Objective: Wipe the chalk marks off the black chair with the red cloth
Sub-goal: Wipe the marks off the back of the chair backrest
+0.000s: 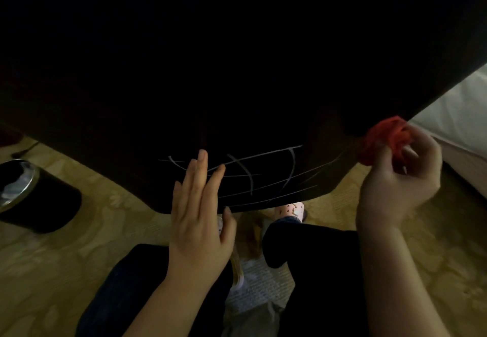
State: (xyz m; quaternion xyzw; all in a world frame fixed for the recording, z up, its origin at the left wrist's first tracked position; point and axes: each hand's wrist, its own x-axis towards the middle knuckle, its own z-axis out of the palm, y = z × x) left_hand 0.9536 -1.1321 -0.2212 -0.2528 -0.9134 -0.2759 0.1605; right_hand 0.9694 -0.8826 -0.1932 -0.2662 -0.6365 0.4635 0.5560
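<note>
- Black chair (237, 86): its dark surface fills our view from 9 through 12 to 3 o'clock, and its lower edge dips towards 6.
- Patterned yellow carpet (79, 270): noted from 8 round to 4 o'clock, beneath the chair and the person's dark trouser legs (316, 257).
- Right hand (395, 186): at 4 o'clock, fingers curled and grasping the bunched red cloth (379, 139).
- Left hand (197, 220): at 7 o'clock, released, fingers straight and together, laid over the chair's lower edge.
- Chalk marks (263, 173): white crossing lines just below centre, unwiped. The left fingertips overlap their 9 o'clock end.
- Black waste bin (34, 199): at 8 o'clock on the carpet, well apart from the chair's marks.
- Red cloth: at 3 o'clock of the marks, by the chair's right edge. We cannot tell whether it touches.
</note>
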